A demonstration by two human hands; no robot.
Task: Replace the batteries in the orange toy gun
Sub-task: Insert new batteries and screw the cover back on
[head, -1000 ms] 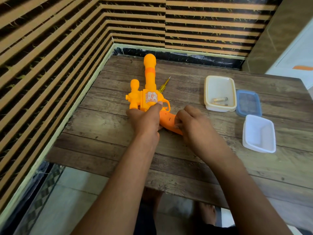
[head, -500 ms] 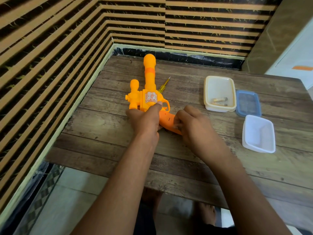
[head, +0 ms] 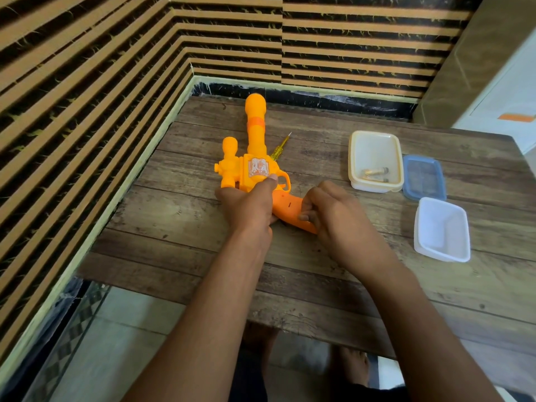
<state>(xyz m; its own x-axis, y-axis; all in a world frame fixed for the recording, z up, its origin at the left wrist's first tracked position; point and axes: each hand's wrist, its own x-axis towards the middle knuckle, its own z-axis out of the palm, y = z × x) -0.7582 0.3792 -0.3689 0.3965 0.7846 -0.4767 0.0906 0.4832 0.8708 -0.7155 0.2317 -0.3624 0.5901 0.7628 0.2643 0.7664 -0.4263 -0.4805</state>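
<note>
Wood-plank table [head: 319,280] in a striped-wall corner. Left of centre the orange toy gun [head: 255,146] lies flat, barrel pointing to the far wall, grip toward near right. Its body is gripped by the left hand [head: 249,207]; the right hand [head: 339,219] pinches the grip. A yellow screwdriver [head: 280,147] is half hidden behind the barrel; batteries [head: 374,174] lie in the cream tub [head: 352,158], right.

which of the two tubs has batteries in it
The cream tub at the back, beside the blue lid, holds the batteries; the nearer white tub looks empty.

The left hand [head: 249,204] grips the body of the orange plastic toy gun [head: 255,146] lying on the wooden plank table [head: 179,221]; the right hand [head: 339,219] pinches its handle.
</note>
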